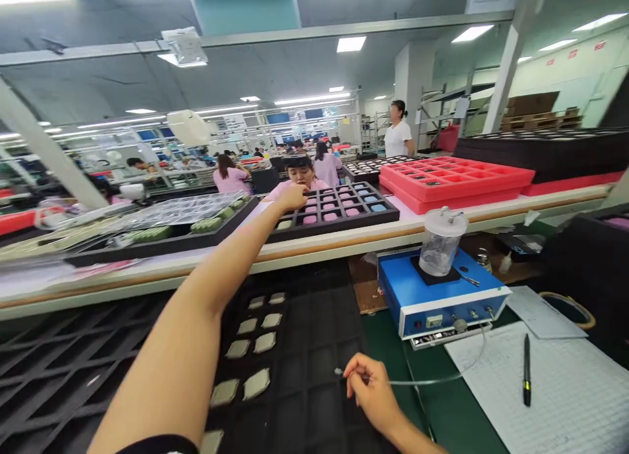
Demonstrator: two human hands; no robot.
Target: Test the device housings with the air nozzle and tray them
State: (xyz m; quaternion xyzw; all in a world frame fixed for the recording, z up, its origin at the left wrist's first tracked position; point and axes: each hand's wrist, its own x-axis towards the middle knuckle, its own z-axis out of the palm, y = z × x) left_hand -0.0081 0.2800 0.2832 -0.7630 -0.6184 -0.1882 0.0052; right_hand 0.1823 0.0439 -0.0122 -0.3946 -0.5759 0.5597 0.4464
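Observation:
My left arm stretches up over the raised shelf, and my left hand point(293, 197) is at the near left part of a black compartment tray point(363, 219) holding pink and blue pieces. Its fingertips are too small to make out. My right hand point(366, 382) is closed in a pinch on a thin clear tube point(422, 382) with a small clear tip, above the lower black tray point(295, 388). Pale square pieces point(256, 383) lie in two columns of that tray. The tube runs toward a blue device point(442, 293) with a clear jar point(439, 244) on top.
Red foam trays point(457, 182) and a black tray with green pieces point(216, 223) stand on the shelf. A written sheet point(555, 388) with a pen point(527, 369) lies at right. A person point(301, 172) sits behind the shelf; others are farther back.

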